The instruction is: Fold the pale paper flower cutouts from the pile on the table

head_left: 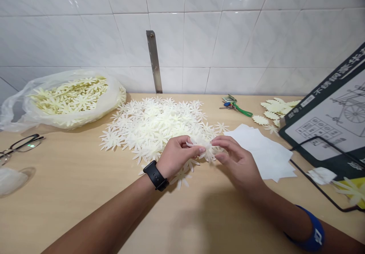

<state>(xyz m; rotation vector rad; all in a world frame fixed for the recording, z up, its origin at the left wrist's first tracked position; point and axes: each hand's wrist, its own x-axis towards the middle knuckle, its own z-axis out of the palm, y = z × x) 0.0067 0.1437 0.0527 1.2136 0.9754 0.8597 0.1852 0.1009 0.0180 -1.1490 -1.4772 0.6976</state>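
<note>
My left hand (182, 151) pinches a white flower-shaped cutout (209, 151) between thumb and fingers. It may be several layers; I cannot tell. Close at its right side, my right hand (238, 159) has its thumb and fingers apart, the fingertips at the petals' edge. Behind both hands spreads a large heap of white flower-shaped cutouts (159, 123) with thin petals, a few of them lying loose at its front under my left wrist. The heap lies on the light wooden table (94, 200).
A clear plastic bag (115, 98) of yellowish cutouts stands left, near eyeglasses (24, 143). White sheets (253, 151) lie right. Keys with a green strap (242, 111) and scalloped cream pieces (276, 107) are behind. A printed box (336, 113) leans at far right, before the tiled wall (199, 37).
</note>
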